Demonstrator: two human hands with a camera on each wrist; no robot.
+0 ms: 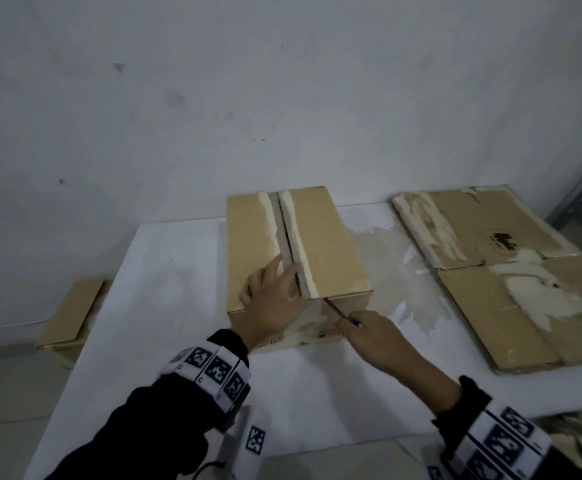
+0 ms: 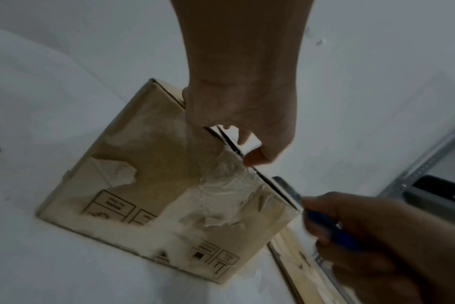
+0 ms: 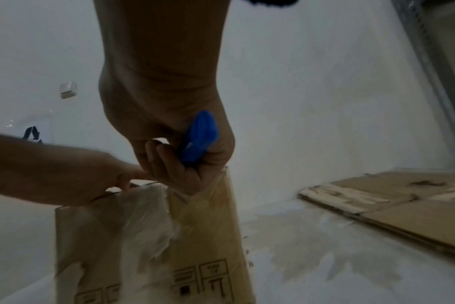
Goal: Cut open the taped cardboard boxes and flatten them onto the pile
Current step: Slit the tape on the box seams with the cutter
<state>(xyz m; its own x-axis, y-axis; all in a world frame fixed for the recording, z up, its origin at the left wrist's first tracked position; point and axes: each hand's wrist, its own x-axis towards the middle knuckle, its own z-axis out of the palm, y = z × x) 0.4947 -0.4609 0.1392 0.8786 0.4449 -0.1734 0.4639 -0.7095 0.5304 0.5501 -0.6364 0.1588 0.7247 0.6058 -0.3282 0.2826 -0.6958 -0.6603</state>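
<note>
On the white table (image 1: 165, 271), near its middle, stood the taped cardboard box (image 1: 324, 244), with the pile (image 1: 511, 271) of flattened cardboard off to its right. Her left hand (image 1: 275, 299) lay flat across the top, fingers straight, touching the centre seam. Her right hand (image 1: 372, 337) gripped a blue-handled knife (image 3: 199, 137), blade at the near top edge. A slip could have sent that blade towards those fingers. Flaps closed, so the box's contents stayed hidden.
</note>
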